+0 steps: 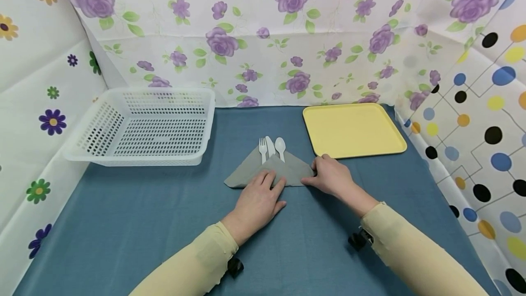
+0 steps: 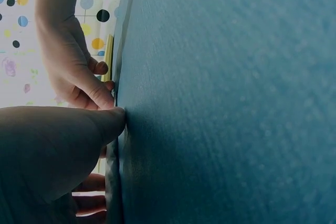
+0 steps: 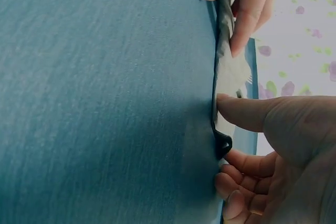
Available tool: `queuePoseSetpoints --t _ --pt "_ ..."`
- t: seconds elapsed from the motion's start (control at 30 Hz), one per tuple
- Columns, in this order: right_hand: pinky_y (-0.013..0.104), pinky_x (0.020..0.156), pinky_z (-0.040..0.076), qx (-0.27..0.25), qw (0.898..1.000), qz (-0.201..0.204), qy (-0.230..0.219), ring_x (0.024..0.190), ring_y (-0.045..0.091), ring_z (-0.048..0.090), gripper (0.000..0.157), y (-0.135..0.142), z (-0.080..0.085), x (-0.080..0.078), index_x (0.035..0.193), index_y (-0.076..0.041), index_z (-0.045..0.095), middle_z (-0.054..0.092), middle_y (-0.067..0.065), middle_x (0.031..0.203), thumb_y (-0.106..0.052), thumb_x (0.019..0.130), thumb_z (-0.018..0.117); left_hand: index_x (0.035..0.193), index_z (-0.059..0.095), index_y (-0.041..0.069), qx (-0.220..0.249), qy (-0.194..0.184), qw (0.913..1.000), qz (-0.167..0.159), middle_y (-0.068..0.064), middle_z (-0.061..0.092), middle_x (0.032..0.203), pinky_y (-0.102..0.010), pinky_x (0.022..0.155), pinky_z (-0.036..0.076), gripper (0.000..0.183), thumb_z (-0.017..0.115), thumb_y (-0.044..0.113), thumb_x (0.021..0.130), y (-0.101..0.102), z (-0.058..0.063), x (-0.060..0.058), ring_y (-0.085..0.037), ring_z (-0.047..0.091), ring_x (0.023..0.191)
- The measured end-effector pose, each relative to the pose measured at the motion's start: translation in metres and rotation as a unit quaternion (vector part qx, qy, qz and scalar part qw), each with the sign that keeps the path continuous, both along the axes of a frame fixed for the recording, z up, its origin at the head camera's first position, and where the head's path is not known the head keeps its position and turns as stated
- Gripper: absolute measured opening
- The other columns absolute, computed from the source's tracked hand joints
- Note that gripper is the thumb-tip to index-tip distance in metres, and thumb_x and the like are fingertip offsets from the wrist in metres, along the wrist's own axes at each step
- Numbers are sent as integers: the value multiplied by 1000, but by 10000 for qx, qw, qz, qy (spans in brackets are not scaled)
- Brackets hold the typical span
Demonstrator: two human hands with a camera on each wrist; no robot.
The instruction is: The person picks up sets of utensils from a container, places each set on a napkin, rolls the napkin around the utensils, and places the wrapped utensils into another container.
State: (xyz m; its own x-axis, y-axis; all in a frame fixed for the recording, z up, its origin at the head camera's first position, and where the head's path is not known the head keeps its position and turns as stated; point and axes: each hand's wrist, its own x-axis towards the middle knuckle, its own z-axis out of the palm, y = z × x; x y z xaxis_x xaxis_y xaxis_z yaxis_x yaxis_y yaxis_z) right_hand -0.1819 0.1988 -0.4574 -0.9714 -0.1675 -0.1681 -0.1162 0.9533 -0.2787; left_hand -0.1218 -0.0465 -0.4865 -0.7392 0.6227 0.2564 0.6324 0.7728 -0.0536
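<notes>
A grey napkin point(image 1: 297, 173), folded into a triangle, lies on the blue cloth. From its top fold stick out a white fork point(image 1: 263, 146), a white knife point(image 1: 270, 145) and a white spoon point(image 1: 280, 144), side by side; their lower ends are hidden. My left hand point(image 1: 258, 202) rests on the napkin's front middle with its fingers extended, pressing the layers below the cutlery. At the right corner, my right hand point(image 1: 332, 175) pinches the napkin; the right wrist view shows the thumb on the napkin point(image 3: 230, 77) and the other fingers curled by its lifted, bent corner.
A white perforated basket point(image 1: 202, 153) stands at the back left. At the back right lies a yellow tray point(image 1: 354, 131), just beyond my right hand. Blue cloth point(image 1: 164, 223) covers the table. A floral sheet point(image 1: 263, 58) hangs behind, and patterned sheets close off both sides.
</notes>
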Motion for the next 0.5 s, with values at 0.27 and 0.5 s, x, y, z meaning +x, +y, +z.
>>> queuePoseSetpoints --t 0.27,0.5 --pt "41 65 51 -120 9999 72 -62 72 21 58 35 1 0 2 87 -11 69 60 8 92 -40 98 86 151 67 11 22 -7 10000 -50 -17 64 145 -45 117 50 59 74 49 106 0 0 0 -35 60 136" --pt "34 55 40 -751 9972 13 26 57 17 52 41 6 -10 5 69 -16 62 53 1 69 -31 102 82 151 67 12 -40 8 10000 -10 -17 64 145 -44 116 50 59 74 50 106 0 0 0 -34 60 136"
